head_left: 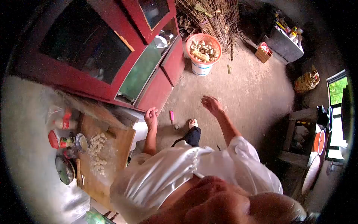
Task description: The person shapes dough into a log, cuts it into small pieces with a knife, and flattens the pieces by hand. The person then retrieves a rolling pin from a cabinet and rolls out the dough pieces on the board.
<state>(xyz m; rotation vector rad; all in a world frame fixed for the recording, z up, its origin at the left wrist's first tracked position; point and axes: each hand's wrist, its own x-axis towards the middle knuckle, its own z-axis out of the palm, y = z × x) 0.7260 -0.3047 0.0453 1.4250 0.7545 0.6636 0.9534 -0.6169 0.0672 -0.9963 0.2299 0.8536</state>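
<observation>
Head view, the only one. The person stands, or is in mid-step (one frame cannot settle which), beside a tall red wooden cabinet with dark glass panes (140,44), upper left of the frame. A foot in a light-coloured shoe (192,123) shows at centre. Near it, to its left, a slim bright-pink object (171,117) lies on the bare grey-brown floor (246,93); identity not resolved.

Handling notes (judgement): stepping well here means setting the foot clear of the pink object and giving the cabinet's lower corner room, so the left knuckles do not catch. Arms best kept low and loose; an unhurried pace suits the narrow gap between cabinet and worktop.

Fingers, left hand (151,119), centre-left of the frame: loosely curled, partly open, no object visible in them. The cabinet's lower edge is nearest; contact cannot be told.

Fingers, right hand (212,105), just right of centre: open and slightly bent, nothing seen in the grasp, over floor.

Surroundings: brown wooden worktop (122,149) at lower left, bearing small pale lumps (97,147); coral plastic basket (220,46) of pale bulbs, upper centre, on a white bucket (201,70).
</observation>
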